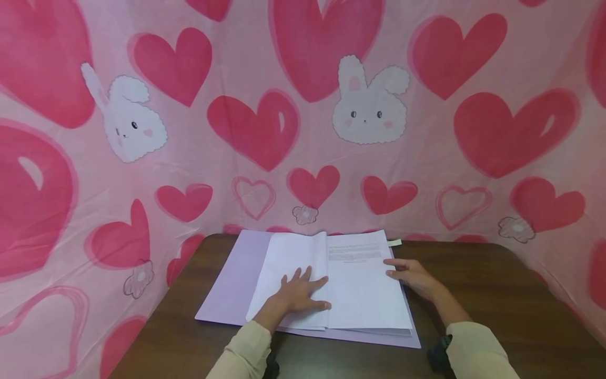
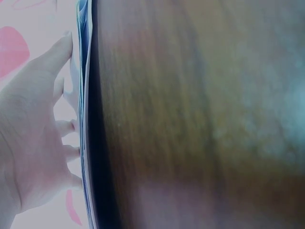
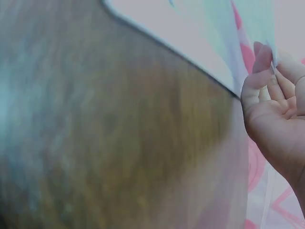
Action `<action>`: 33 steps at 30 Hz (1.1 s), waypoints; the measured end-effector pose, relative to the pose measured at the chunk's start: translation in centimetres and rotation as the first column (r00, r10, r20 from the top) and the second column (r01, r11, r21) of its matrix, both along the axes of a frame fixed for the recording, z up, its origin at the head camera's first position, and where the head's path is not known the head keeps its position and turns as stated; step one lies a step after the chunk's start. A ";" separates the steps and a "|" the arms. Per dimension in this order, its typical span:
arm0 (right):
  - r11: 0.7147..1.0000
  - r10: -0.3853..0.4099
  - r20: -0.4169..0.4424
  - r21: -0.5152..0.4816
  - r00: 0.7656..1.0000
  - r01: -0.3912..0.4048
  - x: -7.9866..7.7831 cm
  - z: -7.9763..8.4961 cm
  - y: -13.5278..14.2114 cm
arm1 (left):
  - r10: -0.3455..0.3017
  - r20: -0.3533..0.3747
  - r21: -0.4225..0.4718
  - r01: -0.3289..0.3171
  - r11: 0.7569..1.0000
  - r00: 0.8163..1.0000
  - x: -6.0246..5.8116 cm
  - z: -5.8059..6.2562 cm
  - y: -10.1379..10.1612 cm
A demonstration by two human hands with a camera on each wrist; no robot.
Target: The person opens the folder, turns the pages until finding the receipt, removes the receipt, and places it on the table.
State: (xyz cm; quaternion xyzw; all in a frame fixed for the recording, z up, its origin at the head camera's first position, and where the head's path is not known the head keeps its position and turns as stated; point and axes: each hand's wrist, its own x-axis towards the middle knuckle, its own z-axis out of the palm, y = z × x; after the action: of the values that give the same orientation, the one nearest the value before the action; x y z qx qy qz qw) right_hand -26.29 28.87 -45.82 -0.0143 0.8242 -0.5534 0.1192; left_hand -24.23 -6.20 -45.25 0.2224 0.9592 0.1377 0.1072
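A lilac folder (image 1: 232, 284) lies spread on the table with white sheets in it. My left hand (image 1: 298, 293) rests with spread, straight fingers on the left-hand sheet (image 1: 289, 250), close to the fold. At the right edge of the printed sheet (image 1: 364, 295), my right hand (image 1: 414, 276) pinches the paper between thumb and fingers. In the right wrist view that hand (image 3: 281, 100) has a paper edge between its thumb and fingertips. The left wrist view shows the left hand (image 2: 35, 124) against the stack of pages, seen edge-on.
The dark brown wooden table (image 1: 478, 279) carries the folder. A pale green tab (image 1: 394, 242) sticks out at the folder's upper right. Behind the table hangs a pink cloth (image 1: 312, 152) with hearts and rabbit faces. Dark bands sit at both wrists.
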 end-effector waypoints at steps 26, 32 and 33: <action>0.954 0.045 -0.120 -0.289 0.992 -0.078 -1.1 4.9 -4.5 | 0.005 -0.041 0.064 -0.003 0.998 0.999 -0.6 -0.6 -0.2; 0.924 0.074 -0.147 -0.362 0.986 -0.123 -1.9 5.6 -6.5 | 0.012 -0.111 0.159 0.006 0.987 0.994 -1.1 -0.4 0.5; 0.917 0.081 -0.152 -0.376 0.985 -0.133 -2.0 5.8 -6.8 | 0.012 -0.116 0.194 0.011 0.981 0.993 -1.2 -0.3 0.7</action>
State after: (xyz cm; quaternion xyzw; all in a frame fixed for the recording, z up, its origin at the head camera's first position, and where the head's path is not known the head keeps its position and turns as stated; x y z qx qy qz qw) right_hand -28.24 22.08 -40.06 -0.1194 0.7037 -0.6947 0.0889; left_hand -25.43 -5.46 -45.52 0.2391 0.9459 0.2175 0.0284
